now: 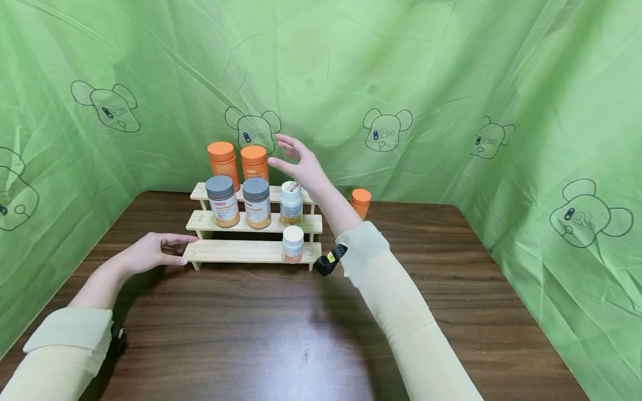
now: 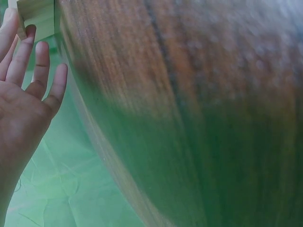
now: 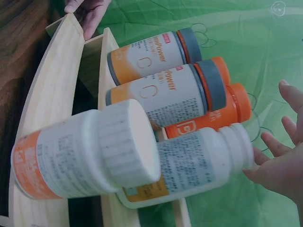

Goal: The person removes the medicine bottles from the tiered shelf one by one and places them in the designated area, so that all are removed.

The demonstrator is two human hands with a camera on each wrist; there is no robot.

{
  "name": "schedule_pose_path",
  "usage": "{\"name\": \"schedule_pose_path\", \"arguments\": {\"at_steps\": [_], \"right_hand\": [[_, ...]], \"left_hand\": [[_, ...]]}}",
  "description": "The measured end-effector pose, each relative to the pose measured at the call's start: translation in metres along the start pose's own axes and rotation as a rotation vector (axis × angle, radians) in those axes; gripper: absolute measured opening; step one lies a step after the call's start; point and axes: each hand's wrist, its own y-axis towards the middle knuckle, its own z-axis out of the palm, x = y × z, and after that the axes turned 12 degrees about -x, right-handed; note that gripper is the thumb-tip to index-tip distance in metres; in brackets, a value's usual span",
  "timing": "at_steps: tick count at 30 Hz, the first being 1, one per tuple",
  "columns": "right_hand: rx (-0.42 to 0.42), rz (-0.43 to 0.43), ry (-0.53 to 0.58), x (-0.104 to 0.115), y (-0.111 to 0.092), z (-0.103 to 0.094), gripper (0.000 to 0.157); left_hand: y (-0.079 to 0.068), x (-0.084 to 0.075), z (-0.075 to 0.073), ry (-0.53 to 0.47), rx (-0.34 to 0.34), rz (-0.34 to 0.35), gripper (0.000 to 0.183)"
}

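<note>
A three-step wooden display stand (image 1: 241, 252) is on the table. My left hand (image 1: 145, 253) grips the left end of its lowest step, thumb in front and fingers behind. Above the stand's right side, my right hand (image 1: 303, 164) is raised with fingers spread, holding nothing. Its thumb comes near an orange bottle (image 1: 254, 164) on the top step; another orange bottle (image 1: 222, 161) is to the left. The middle step carries two grey-lidded jars (image 1: 223, 203) and a white bottle (image 1: 291, 206). A smaller white-capped bottle (image 3: 85, 151) occupies the lowest step's right end.
One more orange bottle (image 1: 360, 201) stands on the brown wooden table (image 1: 281, 323), right of the stand and partly behind my right forearm. Green cloth (image 1: 321, 67) with mouse-like line drawings hangs around the back and sides.
</note>
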Motion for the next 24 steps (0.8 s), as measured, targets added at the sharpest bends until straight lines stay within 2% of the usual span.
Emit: {"name": "schedule_pose_path", "arguments": {"at_steps": [10, 19, 24], "right_hand": [[0.036, 0.023, -0.031, -0.009, 0.008, 0.012, 0.063], [0.141, -0.044, -0.23, -0.005, 0.023, 0.015, 0.056], [0.192, -0.058, -0.266, -0.003, 0.03, 0.019, 0.049]], "left_hand": [[0.0, 0.0, 0.001, 0.001, 0.001, 0.008, 0.061], [0.0, -0.001, 0.001, -0.01, -0.008, 0.017, 0.061], [-0.001, -0.003, -0.001, -0.022, 0.002, 0.03, 0.061]]}}
